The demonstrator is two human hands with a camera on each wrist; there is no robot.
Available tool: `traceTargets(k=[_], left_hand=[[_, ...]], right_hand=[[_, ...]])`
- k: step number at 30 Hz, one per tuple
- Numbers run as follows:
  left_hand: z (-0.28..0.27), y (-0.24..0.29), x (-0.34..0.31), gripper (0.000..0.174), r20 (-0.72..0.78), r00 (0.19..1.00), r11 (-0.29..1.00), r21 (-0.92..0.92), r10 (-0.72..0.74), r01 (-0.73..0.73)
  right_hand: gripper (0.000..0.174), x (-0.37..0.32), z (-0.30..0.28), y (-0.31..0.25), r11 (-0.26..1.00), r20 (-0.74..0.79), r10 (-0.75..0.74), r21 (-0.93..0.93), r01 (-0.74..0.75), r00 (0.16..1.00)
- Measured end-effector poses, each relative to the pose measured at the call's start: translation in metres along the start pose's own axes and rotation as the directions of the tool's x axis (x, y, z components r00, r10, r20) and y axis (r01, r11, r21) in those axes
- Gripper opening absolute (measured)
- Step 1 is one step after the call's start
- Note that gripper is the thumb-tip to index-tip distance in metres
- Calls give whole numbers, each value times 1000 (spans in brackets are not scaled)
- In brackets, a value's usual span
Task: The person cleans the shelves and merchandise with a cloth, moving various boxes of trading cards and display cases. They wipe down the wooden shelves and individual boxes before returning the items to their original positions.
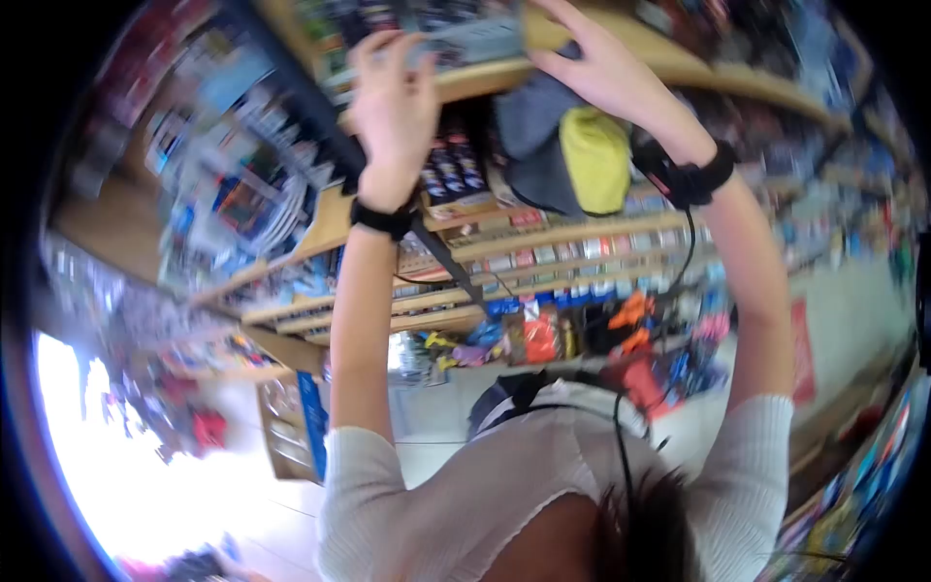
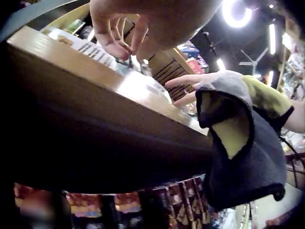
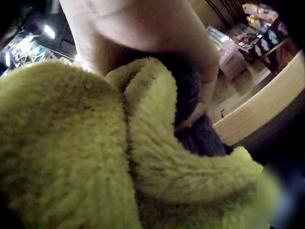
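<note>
A two-sided plush cloth point(image 1: 593, 160), grey on one face and yellow-green on the other, hangs in folds below my right hand point(image 1: 621, 82). Some right fingers curl into its dark side in the right wrist view, while others reach out straight over the shelf in the left wrist view. My left hand point(image 1: 393, 107) is above the front edge of the same wooden shelf point(image 1: 485, 80). Its bent fingers point(image 2: 116, 40) point down, tips close over shiny packaged goods point(image 2: 102, 55). The head view shows these fingers apart, with nothing visible between them.
Boxed goods point(image 1: 454, 175) fill the level below the shelf. Lower still run slatted racks point(image 1: 562, 247) of small packages. A dark post point(image 1: 301, 92) stands left of my left arm, beside stacked magazines or packets point(image 1: 247, 199). Colourful bags point(image 1: 543, 335) sit low down.
</note>
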State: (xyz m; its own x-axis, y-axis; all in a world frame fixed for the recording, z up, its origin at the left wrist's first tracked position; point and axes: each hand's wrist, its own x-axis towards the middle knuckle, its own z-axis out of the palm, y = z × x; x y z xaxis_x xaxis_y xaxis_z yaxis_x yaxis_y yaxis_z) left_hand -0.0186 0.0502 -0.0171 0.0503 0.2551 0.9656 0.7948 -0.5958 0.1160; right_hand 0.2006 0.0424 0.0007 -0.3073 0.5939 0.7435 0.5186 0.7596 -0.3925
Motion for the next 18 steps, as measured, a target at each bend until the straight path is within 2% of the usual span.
traceTargets(k=[1, 3, 4, 5, 6, 7, 8, 9, 10, 11, 12, 13, 14, 16, 17, 18], left_hand=[[6, 8, -2, 17, -77, 988, 990, -34, 135, -138], [13, 43, -19, 16, -35, 997, 966, -249, 70, -76], [25, 53, -32, 15, -34, 993, 918, -380, 110, -115], [36, 77, -54, 12, 140, 987, 771, -619, -79, 149], [41, 84, -74, 12, 291, 957, 737, -643, -18, 209], [52, 100, -92, 13, 402, 915, 699, -665, 40, 261], [69, 113, -118, 15, 509, 845, 712, -653, 164, 256], [85, 115, -148, 18, 605, 745, 732, -636, 279, 243], [100, 129, -178, 15, 722, 642, 690, -602, 256, 402], [114, 148, -208, 13, 820, 520, 644, -535, 241, 547], [130, 160, -233, 14, 883, 392, 602, -463, 256, 651], [148, 195, -253, 14, 917, 270, 577, -394, 293, 715], [154, 217, -279, 16, 906, 245, 569, -409, 344, 713], [183, 236, -337, 21, 860, 179, 563, -457, 479, 689], [190, 248, -371, 23, 878, 63, 584, -368, 475, 724], [196, 256, -399, 25, 875, 23, 619, -361, 484, 698]], right_hand=[[58, -20, -10, -13, 997, -16, 55, 46, -54, 998], [45, -63, -12, -9, 999, -264, -31, 12, 35, 964], [41, -87, -14, -5, 999, -284, 9, 32, 0, 959], [37, -114, -15, 1, 998, -299, 42, 48, -29, 953], [29, -142, 7, 10, 993, -364, 114, 71, -94, 924], [28, -173, 9, 6, 970, -352, 237, 131, -203, 906], [25, -208, 17, 12, 931, -344, 362, 174, -320, 866], [23, -238, 27, 9, 855, -325, 516, 257, -451, 793], [21, -271, 36, 15, 794, -308, 607, 211, -570, 732], [20, -304, 45, 14, 686, -311, 723, 221, -693, 617], [20, -335, 60, 23, 597, -306, 798, 283, -751, 519], [20, -375, 56, 35, 535, -347, 837, 362, -763, 422], [21, -406, 54, 30, 451, -376, 871, 354, -819, 317], [17, -464, 70, 36, 196, -355, 935, 499, -844, 8], [14, -495, 70, 33, 113, -353, 930, 542, -833, -103], [14, -521, 74, 32, 29, -331, 924, 557, -830, -190]])
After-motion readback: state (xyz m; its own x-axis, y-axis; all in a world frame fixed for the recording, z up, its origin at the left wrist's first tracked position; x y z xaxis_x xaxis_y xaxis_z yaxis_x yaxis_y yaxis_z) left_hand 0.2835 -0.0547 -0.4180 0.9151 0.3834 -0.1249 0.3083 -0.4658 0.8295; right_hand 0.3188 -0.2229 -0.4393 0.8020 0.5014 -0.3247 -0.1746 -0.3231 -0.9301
